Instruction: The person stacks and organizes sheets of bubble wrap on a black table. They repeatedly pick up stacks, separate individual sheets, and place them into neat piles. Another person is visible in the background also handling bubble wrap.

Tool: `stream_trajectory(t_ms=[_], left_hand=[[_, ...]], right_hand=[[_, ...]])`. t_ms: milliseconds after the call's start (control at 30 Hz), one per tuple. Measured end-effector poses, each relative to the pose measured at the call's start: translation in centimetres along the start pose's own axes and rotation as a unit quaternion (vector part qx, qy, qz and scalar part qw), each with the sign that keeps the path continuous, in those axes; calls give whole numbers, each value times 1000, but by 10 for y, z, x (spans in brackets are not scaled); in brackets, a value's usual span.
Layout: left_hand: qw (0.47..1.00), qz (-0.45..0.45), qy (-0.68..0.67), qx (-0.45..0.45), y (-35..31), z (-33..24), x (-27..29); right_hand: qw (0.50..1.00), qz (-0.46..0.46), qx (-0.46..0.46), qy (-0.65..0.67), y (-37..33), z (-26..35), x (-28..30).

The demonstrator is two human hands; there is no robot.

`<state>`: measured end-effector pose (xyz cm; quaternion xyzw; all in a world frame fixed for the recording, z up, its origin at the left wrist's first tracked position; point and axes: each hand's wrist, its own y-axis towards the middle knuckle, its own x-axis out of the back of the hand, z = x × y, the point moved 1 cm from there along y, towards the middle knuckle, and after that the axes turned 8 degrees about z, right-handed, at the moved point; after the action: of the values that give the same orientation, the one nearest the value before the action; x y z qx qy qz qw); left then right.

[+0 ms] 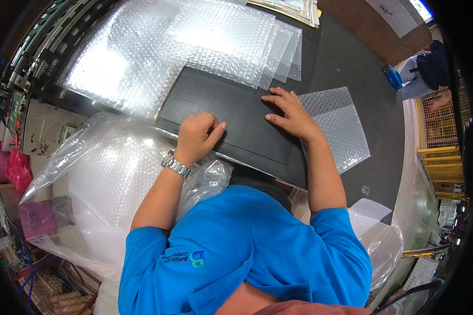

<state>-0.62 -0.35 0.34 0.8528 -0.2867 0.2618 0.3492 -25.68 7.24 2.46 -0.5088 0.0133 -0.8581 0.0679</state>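
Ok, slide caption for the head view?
Left hand and right hand at a black work surface, overlapping bubble-wrap sheets beyond.

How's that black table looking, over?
Left hand curled, grip unclear; right hand open. Fanned bubble-wrap sheets beyond. Loose sheet beside right forearm, blocking neither hand.

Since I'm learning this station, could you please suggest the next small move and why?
Probably move the right grip up to the fanned bubble-wrap sheets and pinch one corner: it seems empty and close to their staggered edges, and nothing shows held in the left grip.
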Motion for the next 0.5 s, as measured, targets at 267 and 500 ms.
stream_trajectory(t_ms=[267,500], left_hand=[[1000,1,-2,-4,1,-1,1],[1000,1,-5,-4,0,-1,1]], right_hand=[[1000,-1,0,-5,1,-2,-1],[1000,-1,1,-2,0,-2,-1]])
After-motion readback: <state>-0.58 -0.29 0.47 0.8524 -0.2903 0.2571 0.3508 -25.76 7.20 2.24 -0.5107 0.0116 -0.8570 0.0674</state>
